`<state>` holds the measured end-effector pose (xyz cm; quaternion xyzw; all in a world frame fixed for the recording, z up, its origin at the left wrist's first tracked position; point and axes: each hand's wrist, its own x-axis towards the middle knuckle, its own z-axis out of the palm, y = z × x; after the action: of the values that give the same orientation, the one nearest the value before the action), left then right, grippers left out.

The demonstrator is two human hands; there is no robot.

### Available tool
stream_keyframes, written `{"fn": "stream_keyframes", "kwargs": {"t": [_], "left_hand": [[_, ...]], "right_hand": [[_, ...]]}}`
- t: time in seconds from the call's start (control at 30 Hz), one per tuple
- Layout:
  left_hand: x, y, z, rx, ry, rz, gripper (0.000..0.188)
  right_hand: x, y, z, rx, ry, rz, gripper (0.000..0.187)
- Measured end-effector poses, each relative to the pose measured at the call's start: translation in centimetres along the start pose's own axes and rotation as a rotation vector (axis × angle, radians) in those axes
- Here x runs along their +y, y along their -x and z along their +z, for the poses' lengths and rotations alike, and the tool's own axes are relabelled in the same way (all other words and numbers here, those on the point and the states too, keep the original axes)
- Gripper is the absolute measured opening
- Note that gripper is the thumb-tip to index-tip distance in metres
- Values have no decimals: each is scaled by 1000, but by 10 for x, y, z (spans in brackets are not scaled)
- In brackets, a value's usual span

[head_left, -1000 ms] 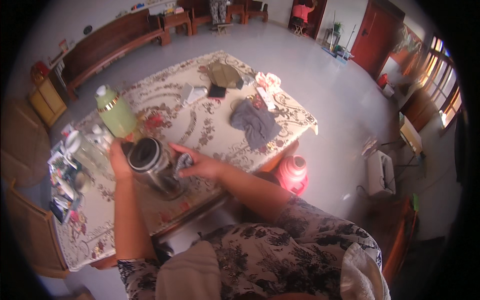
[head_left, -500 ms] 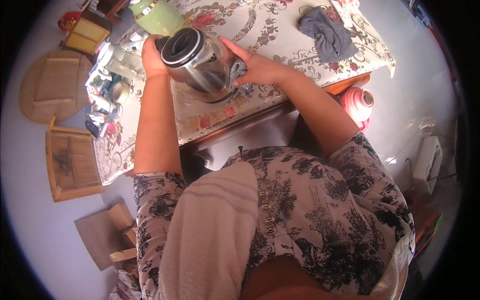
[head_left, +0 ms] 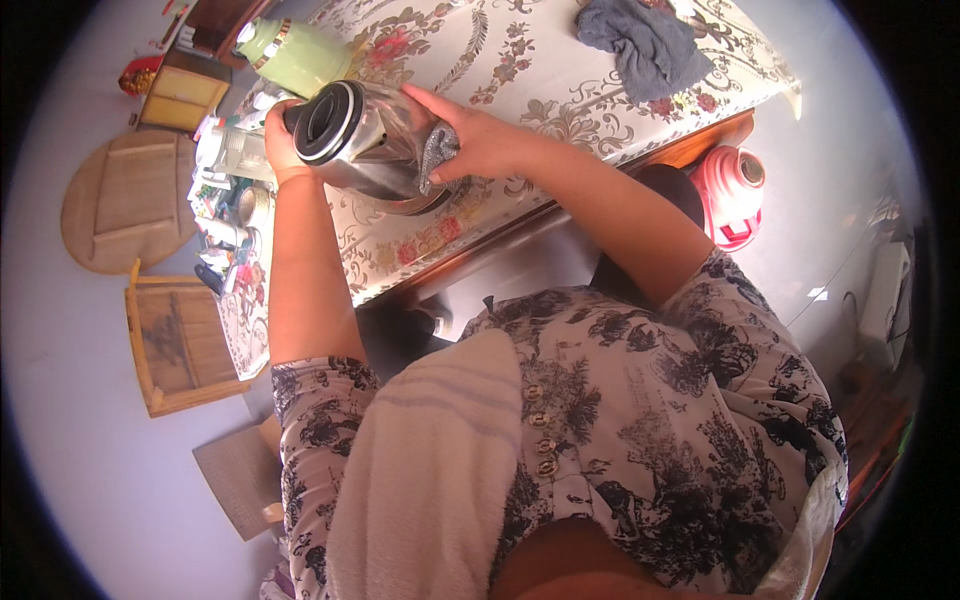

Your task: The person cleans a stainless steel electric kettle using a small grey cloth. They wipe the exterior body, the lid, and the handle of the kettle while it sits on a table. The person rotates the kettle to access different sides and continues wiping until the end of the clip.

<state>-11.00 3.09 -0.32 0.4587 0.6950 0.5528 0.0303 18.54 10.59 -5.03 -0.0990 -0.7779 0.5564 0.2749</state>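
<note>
A stainless steel kettle (head_left: 372, 170) with a black lid tilts over the patterned tablecloth, its lid toward the left. My left hand (head_left: 284, 142) is closed round the black handle on the kettle's left side; most of the handle is hidden by the hand. Against the kettle's right side, my right hand (head_left: 482, 143) presses a small silvery-grey scrubbing cloth (head_left: 437, 155), thumb below and a finger stretched along the steel. Just beyond the kettle stands a pale green thermos flask (head_left: 305, 58). A clear jar (head_left: 236, 150) is beside my left hand.
A crumpled dark grey cloth (head_left: 645, 50) lies on the table's far right. Small bottles and a tape roll (head_left: 254, 207) crowd the left edge. A pink thermos (head_left: 733, 185) stands on the floor at right. Wooden stools (head_left: 187, 340) and a round board (head_left: 135, 200) are at left.
The view has shifted a little. The kettle is still in both hands, and the cloth stays against its right side, with my right index finger reaching further along the steel.
</note>
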Motion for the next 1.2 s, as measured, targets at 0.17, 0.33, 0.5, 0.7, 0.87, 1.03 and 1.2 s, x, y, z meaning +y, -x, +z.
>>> {"fn": "stream_keyframes", "kwargs": {"t": [0.17, 0.33, 0.5, 0.7, 0.87, 1.03, 1.2], "left_hand": [[6, 2, 1, 21, 161, -113, 16], [13, 6, 0, 10, 42, -48, 16], [-6, 0, 0, 21, 89, -58, 13], [17, 10, 5, 38, -175, 32, 14], [-2, -1, -2, 7, 47, -63, 18], [28, 15, 6, 63, -174, -4, 21], [24, 4, 11, 80, 557, -368, 17]], "right_hand": [[10, -19, -12, -30, -392, 41, 77], [10, -22, -1, 19, -420, 16, 76], [5, 3, 17, 68, -548, 86, 79], [-26, -21, 20, 269, -667, 119, 62], [-3, -28, 29, 170, -652, 91, 69], [6, 6, 13, 27, -254, -56, 75], [7, 1, 5, -47, -315, -43, 92]]}}
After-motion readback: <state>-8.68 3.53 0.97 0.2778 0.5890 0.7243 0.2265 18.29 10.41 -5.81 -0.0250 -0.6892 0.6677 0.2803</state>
